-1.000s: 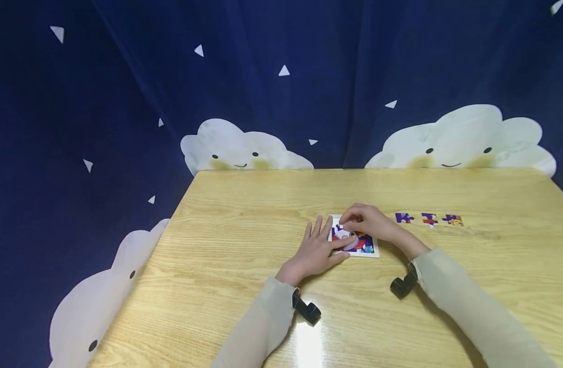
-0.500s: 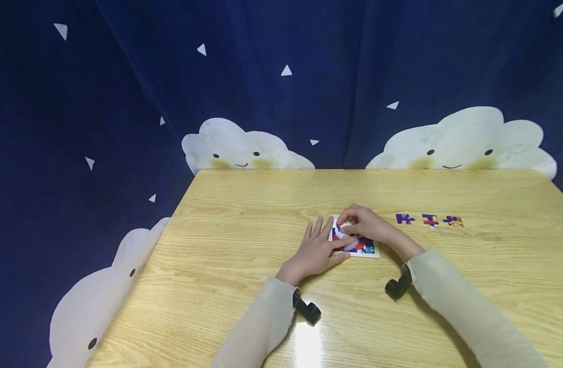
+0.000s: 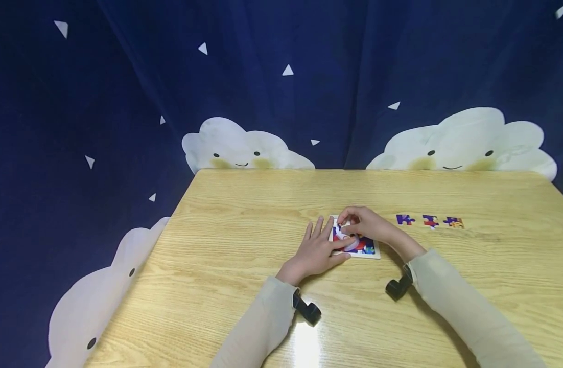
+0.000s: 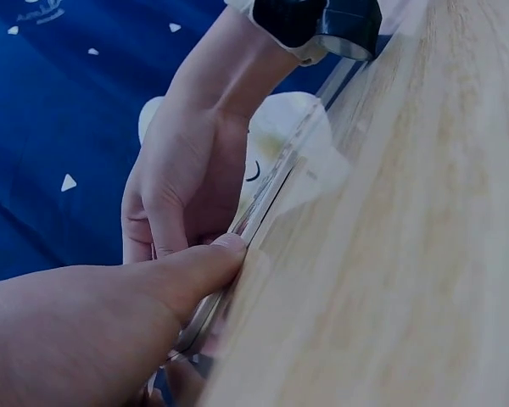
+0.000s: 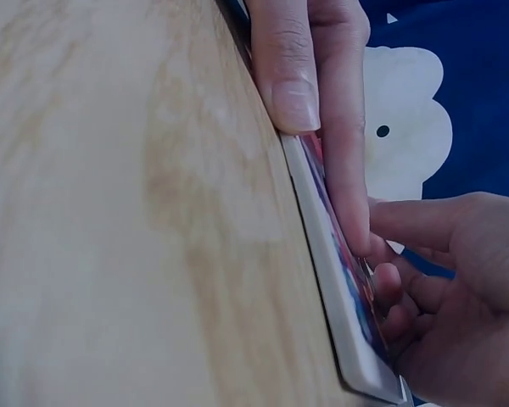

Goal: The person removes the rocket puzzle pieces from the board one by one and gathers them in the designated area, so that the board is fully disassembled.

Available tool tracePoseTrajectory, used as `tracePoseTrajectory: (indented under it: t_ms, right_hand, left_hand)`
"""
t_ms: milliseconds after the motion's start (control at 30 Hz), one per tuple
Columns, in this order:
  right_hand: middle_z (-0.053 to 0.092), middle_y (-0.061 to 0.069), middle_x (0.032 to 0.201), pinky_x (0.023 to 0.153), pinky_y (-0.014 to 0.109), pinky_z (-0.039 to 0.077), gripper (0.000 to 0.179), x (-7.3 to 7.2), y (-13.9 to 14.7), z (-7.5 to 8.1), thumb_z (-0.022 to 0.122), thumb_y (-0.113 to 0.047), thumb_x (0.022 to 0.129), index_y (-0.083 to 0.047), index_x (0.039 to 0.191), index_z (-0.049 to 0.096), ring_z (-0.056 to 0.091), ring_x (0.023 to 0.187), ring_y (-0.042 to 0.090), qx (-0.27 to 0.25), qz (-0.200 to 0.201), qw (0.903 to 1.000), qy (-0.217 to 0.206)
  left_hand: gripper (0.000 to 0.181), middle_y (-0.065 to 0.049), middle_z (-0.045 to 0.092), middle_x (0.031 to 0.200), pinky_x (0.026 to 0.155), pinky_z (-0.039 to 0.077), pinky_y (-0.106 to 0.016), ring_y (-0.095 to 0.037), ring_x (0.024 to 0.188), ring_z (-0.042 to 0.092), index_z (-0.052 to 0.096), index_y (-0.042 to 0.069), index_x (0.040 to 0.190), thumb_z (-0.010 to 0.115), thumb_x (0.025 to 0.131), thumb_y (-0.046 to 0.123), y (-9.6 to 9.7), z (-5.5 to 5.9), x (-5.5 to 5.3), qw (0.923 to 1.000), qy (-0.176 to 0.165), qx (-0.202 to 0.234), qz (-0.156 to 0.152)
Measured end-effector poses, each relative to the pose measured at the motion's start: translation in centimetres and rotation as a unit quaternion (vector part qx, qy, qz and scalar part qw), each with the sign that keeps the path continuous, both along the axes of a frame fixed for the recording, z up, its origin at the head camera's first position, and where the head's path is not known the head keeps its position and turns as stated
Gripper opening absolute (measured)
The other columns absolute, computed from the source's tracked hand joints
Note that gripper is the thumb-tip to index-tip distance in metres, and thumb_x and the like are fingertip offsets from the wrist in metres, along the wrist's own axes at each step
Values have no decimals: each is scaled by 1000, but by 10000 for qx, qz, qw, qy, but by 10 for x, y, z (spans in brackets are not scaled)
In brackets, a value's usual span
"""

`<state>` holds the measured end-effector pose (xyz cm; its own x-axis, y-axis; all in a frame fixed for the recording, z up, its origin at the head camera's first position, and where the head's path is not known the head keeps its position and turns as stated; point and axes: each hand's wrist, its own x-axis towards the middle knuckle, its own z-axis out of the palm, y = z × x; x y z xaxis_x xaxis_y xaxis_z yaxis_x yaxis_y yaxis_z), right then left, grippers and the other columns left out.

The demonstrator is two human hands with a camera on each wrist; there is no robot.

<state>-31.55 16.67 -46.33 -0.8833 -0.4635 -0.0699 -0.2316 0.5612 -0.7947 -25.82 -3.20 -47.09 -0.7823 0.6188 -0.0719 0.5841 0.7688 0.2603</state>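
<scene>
A glare patch whitens the near part of the tabletop (image 3: 217,240), between 2 cream sleeves (image 3: 263,312) with a black wrist device (image 3: 308,311) at each cuff; beyond them the left hand (image 3: 313,254) rests on the left side of a puzzle board (image 3: 367,249), its fingers spread apart, thumb at the near edge; the board lies flat on the tabletop, thin, white-bordered with a rounded corner, its picture purple-blue and red around a white rounded shape, with blue-green in the near right corner; the right hand (image 3: 369,224) bends its fingers down over the far part of the board, though I cannot tell whether they pinch a piece; 3 loose pieces (image 3: 430,220), purple, red and orange, lie apart in a row to the board's right; the tabletop is pale yellow wood with streaky grain; behind it hangs a navy curtain (image 3: 244,71) with white triangles and smiling white clouds (image 3: 465,138).
</scene>
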Motion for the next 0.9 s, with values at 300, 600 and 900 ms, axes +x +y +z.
tracePoseTrajectory:
  t_ms: [300,600,900]
  right_hand:
    - [64,15,96,67,20,49,18,5,6,-2,66,-7,91,-3,109,64,56,84,16,-555,14,9984,-115]
    - [67,14,94,71,18,50,18,3,6,-5,67,-5,90,-1,108,67,58,83,14,-589,-15,9982,126]
    - [67,14,95,70,18,50,20,7,7,-4,70,-9,89,-2,108,67,59,83,12,-702,-111,9974,127]
  left_hand:
    - [47,-13,0,166,124,3,-56,-37,154,-4,32,49,147,35,101,57,0,-1,0,10000,-61,-46,-3]
    - [49,-10,-8,166,124,0,-55,-34,154,-11,17,51,151,25,103,56,-1,0,1,9984,-94,-539,-118]
    - [48,-9,-8,166,124,1,-55,-34,154,-10,18,51,151,25,103,56,0,2,1,9982,-104,-581,-109]
